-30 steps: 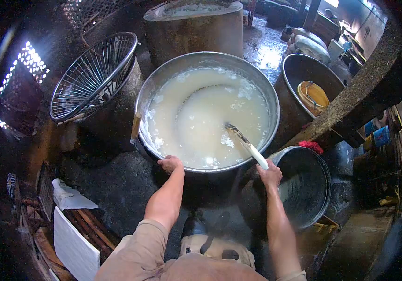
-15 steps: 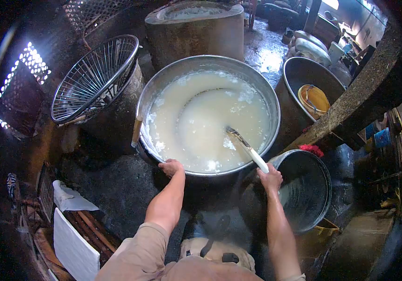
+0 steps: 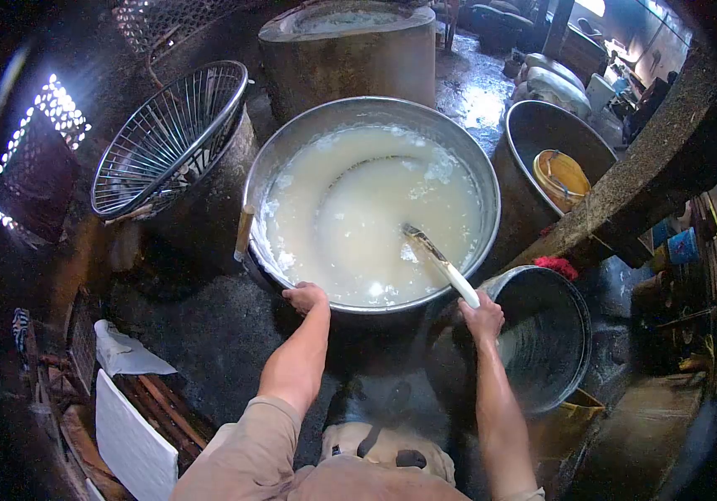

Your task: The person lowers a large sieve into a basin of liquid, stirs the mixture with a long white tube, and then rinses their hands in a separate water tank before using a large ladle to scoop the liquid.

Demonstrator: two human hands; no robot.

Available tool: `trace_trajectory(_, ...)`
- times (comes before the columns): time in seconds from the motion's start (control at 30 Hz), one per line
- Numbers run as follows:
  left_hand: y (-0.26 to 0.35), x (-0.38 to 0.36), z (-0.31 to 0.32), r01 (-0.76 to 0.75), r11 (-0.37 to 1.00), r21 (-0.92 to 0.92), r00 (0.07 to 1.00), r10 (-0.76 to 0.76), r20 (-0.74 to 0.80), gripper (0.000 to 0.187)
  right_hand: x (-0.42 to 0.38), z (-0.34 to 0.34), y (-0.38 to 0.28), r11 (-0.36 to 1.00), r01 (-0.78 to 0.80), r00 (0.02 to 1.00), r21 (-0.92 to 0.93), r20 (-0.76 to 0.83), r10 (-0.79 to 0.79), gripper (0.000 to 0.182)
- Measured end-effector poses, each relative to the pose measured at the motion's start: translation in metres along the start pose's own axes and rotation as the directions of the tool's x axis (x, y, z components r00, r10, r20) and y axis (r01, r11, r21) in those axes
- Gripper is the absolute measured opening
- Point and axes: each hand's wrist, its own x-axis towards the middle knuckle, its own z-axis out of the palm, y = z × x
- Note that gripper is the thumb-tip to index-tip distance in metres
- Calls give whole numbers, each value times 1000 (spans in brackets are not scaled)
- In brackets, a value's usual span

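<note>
My right hand is clamped on the stirring stick dipped in the big pan; left hand grips the pan's near rim

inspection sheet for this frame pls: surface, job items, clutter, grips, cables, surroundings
Surface: dark, wet-looking stone ledge.
Job's things: big metal basin of milky liquid; stirring stick dipped in it.
Clutter: wire basket, dark bucket, yellow tub, white cloth.
Grips: left hand on basin rim; right hand closed on stick.
Cables: nothing seen.
Surroundings: concrete vat, second basin, lattice opening.
</note>
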Motion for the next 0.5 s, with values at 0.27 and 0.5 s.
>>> trace_trajectory(0.27,6,-5,-11,7,1000,27,999,-8,42,30,1,4,3,998,55,998,-9,-42,-55,33)
trace_trajectory(0.5,-2,4,1,-6,1000,10,1000,7,-4,28,-1,2,1,999,40,999,-5,-24,-40,34)
